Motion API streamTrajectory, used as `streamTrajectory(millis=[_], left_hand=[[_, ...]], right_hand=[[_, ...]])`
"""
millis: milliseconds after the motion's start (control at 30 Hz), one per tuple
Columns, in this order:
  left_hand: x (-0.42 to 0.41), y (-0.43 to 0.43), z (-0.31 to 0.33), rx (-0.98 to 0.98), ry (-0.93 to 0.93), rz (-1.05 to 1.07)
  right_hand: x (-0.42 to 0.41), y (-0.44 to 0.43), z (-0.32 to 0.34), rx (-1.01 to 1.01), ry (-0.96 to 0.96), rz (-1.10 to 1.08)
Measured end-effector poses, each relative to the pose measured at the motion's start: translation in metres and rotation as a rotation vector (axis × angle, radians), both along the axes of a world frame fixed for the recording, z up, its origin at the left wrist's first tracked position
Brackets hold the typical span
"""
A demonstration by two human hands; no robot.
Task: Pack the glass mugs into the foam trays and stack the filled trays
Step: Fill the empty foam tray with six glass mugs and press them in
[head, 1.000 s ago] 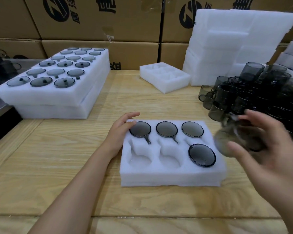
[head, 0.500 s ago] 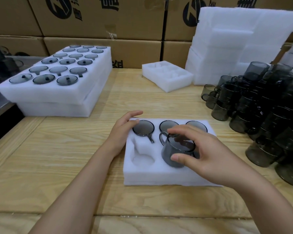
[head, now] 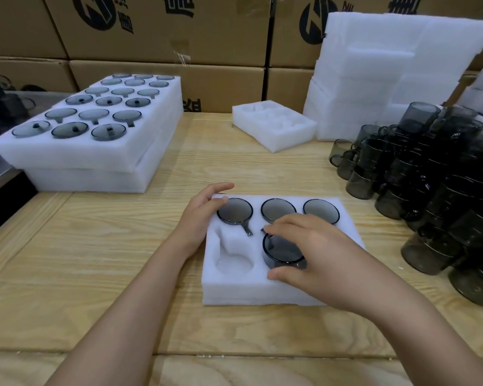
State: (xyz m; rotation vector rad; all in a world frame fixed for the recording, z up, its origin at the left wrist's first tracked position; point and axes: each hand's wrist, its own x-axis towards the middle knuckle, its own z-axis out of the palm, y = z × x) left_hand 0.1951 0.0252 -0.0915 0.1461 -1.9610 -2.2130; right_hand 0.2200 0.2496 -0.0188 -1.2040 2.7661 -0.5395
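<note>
The step in hand is seating a glass mug (head: 282, 252) in the middle pocket of the near row of the foam tray (head: 234, 291), which lies in the middle of the table (head: 123, 260). The right hand (head: 313, 254) has its grip clamped on the mug's rim, thumb at the six o'clock side and fingers over the twelve o'clock side. The mug sits low in its pocket, though its rim looks a little proud of the foam.

The left hand (head: 204, 215) lies with fingers loose on the tray's ten o'clock corner and grips nothing; it seems to steady the foam. Three mugs fill the far row. The pocket at seven o'clock (head: 234, 263) is empty, and the one at five o'clock is hidden under the right hand.

Next, the mug likely needs a push down with its handle lined up to the slot, then release. The loose mugs (head: 430, 190) wait at three o'clock for the next pick. Filled trays (head: 95, 151) are stacked at ten o'clock, where this tray probably goes once full.
</note>
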Motion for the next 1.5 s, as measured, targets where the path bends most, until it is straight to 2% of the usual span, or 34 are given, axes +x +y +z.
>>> streamTrajectory(millis=[100, 167, 233, 333, 467, 800, 900, 1000, 1067, 1133, 1267, 1333, 1500], left_hand=[[0.001, 0.001, 0.000, 0.001, 0.004, 0.000], [0.002, 0.003, 0.003, -0.037, 0.028, 0.014], [0.002, 0.004, 0.007, -0.094, 0.098, 0.050], [0.003, 0.005, 0.014, -0.058, 0.183, 0.075], [0.004, 0.012, 0.015, -0.103, 0.179, 0.016], [0.002, 0.013, 0.008, -0.084, 0.157, 0.064], [0.001, 0.008, 0.005, -0.023, 0.081, 0.044], [0.001, 0.007, 0.005, 0.098, 0.030, 0.024], [0.001, 0.008, 0.005, 0.119, 0.020, 0.037], [0.001, 0.008, 0.005, 0.126, 0.020, 0.038], [0.000, 0.007, 0.004, 0.118, 0.012, 0.041], [0.000, 0.008, 0.004, 0.128, 0.008, 0.038], [0.000, 0.007, 0.004, 0.111, 0.011, 0.045]], right_hand=[[-0.007, -0.001, 0.008, -0.062, -0.116, -0.019], [-0.011, -0.007, 0.008, -0.192, -0.113, -0.065], [-0.015, -0.021, 0.006, -0.229, -0.080, -0.097], [-0.017, -0.042, -0.003, -0.033, -0.019, -0.039], [-0.019, -0.049, -0.022, 0.211, 0.028, -0.043], [-0.018, -0.048, -0.034, 0.225, 0.090, -0.064], [-0.012, -0.046, -0.024, 0.084, 0.048, -0.062], [-0.006, -0.027, -0.014, -0.359, 0.120, -0.237], [-0.009, 0.002, -0.011, -0.520, 0.328, -0.426], [-0.018, 0.041, -0.015, -0.488, 0.541, -0.597], [-0.035, 0.105, -0.033, -0.290, 0.740, -0.904], [-0.043, 0.128, -0.040, -0.192, 0.745, -0.973], [-0.066, 0.153, -0.043, -0.017, 0.616, -1.044]])
